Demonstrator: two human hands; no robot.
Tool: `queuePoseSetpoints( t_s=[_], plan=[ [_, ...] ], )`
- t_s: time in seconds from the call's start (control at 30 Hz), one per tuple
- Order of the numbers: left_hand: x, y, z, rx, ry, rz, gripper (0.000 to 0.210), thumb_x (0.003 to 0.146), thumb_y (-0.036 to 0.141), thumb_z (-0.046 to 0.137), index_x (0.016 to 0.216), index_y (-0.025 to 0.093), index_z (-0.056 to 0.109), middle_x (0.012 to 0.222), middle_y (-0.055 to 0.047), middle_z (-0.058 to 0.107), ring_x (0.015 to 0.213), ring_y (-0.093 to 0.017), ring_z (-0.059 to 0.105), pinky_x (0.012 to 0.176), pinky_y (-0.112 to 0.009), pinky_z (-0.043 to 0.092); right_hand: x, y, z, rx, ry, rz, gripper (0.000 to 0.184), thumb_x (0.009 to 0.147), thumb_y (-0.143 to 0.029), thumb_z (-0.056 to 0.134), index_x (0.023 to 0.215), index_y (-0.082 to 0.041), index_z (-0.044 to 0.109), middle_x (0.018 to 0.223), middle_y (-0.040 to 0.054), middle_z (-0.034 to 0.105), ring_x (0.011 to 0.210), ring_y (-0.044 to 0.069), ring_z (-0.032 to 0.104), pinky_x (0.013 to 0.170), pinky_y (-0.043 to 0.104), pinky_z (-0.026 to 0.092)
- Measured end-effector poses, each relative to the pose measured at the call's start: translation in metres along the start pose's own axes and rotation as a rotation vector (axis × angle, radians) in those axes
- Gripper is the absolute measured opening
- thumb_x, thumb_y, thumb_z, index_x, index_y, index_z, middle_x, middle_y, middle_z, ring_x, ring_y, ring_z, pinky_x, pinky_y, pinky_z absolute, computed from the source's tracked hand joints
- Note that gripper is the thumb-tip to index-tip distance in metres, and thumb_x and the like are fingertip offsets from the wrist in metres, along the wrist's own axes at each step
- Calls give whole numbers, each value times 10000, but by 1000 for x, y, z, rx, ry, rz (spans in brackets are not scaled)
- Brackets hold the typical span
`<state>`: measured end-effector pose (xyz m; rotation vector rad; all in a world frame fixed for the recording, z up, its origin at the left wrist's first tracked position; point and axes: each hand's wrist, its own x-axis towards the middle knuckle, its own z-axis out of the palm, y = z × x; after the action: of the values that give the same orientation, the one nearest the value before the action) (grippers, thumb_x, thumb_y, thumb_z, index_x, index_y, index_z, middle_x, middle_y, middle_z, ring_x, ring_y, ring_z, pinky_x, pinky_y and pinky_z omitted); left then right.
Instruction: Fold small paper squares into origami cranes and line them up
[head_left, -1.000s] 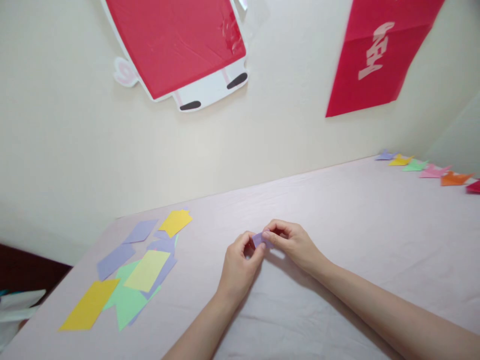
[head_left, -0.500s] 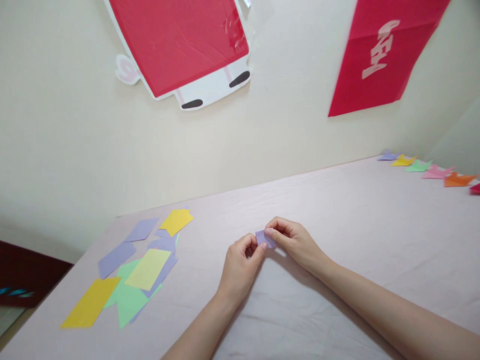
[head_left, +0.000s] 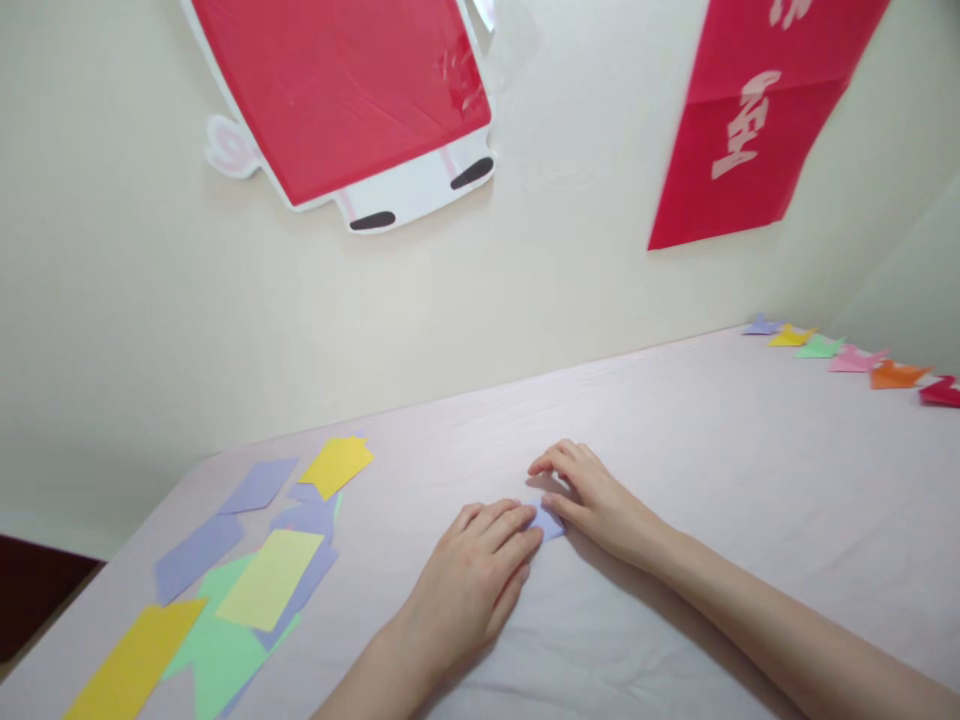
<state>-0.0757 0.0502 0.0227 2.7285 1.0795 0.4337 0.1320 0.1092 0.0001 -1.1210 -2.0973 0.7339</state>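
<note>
A small folded piece of purple paper [head_left: 548,522] lies on the pale cloth-covered table between my hands. The fingers of my left hand [head_left: 480,560] rest flat over its left part and hide it. My right hand [head_left: 589,497] is at the paper's right side, thumb tip at the upper edge. Its other fingers are raised and apart from the thumb, with nothing between them.
To the left lie loose paper sheets: purple [head_left: 199,555], dark yellow [head_left: 135,660], pale yellow [head_left: 270,578] and green [head_left: 225,655]. Several folded paper shapes stand in a row at the far right, an orange one [head_left: 898,375] among them. A wall [head_left: 420,330] with red decorations borders the table.
The purple paper has come down from between my fingertips onto the table. My left hand has gone from pinching to lying flat on it. The right fingers have let go and spread.
</note>
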Motion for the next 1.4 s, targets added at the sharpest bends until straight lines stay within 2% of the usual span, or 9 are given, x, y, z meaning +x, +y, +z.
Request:
queuePoseSetpoints(
  t_s=[0.07, 0.13, 0.2, 0.3, 0.4, 0.5, 0.83, 1.17, 1.4],
  plan=[
    [-2, -3, 3, -13, -20, -9, 325, 941, 150, 450, 1249, 210, 533, 1374, -60, 546, 1263, -217, 468, 1031, -401, 406, 0, 3, -13, 107, -133, -34, 262, 807, -12, 532, 950, -208, 634, 937, 36, 584, 909, 188, 531, 834, 328, 434],
    [-4, -5, 4, -34, -30, -15, 365, 938, 149, 448, 1294, 209, 501, 1404, -67, 521, 1281, -221, 454, 1048, -408, 401, -1, 5, -25, 140, -279, -90, 234, 849, -45, 524, 897, -220, 671, 973, 32, 572, 967, 178, 536, 890, 324, 427],
    [-5, -5, 4, -63, -44, -26, 398, 929, 154, 466, 1324, 204, 472, 1416, -73, 509, 1289, -222, 447, 1060, -414, 397, -1, 6, -32, 151, -330, -98, 234, 843, -55, 561, 929, -232, 686, 1031, 32, 564, 1030, 179, 526, 939, 330, 411],
    [-7, -2, 2, -99, -70, -52, 380, 919, 168, 490, 1298, 194, 486, 1414, -75, 515, 1290, -223, 448, 1067, -417, 396, -2, 9, -34, 145, -358, -106, 128, 867, -160, 623, 918, -239, 710, 1051, 39, 565, 1048, 190, 516, 942, 340, 408],
    [-8, -1, 0, -108, -80, -64, 326, 924, 181, 490, 1247, 199, 526, 1413, -75, 519, 1289, -226, 453, 1064, -423, 401, -1, 13, -32, 150, -369, -131, 123, 900, -295, 619, 897, -251, 734, 1038, 42, 578, 1025, 192, 517, 902, 333, 421],
    [-8, 0, 0, -106, -65, -55, 288, 924, 177, 485, 1203, 208, 552, 1403, -77, 527, 1278, -229, 465, 1045, -423, 417, 1, 14, -30, 127, -379, -145, 164, 909, -343, 606, 880, -262, 747, 1028, 41, 587, 1005, 192, 516, 883, 332, 424],
    [-8, 5, 1, -83, -56, -15, 286, 926, 161, 473, 1196, 203, 558, 1369, -73, 543, 1236, -241, 476, 1033, -411, 429, 5, 0, -20, 63, -287, -24, 132, 862, -218, 640, 732, -199, 625, 923, 34, 598, 929, 201, 511, 828, 334, 414],
    [-5, 6, 1, -89, -42, -4, 265, 912, 137, 479, 1156, 189, 568, 1308, -84, 570, 1204, -229, 489, 1010, -388, 448, 2, -3, -11, -55, -213, -32, 121, 844, -180, 648, 729, -194, 616, 895, 40, 595, 884, 202, 504, 800, 342, 399],
    [-4, 7, 1, -77, -39, -8, 273, 887, 135, 499, 1148, 184, 561, 1299, -95, 575, 1198, -246, 500, 1007, -413, 458, -2, -3, -7, -84, -193, -47, 111, 859, -171, 631, 753, -195, 607, 906, 38, 593, 884, 199, 501, 797, 340, 392]
  ],
)
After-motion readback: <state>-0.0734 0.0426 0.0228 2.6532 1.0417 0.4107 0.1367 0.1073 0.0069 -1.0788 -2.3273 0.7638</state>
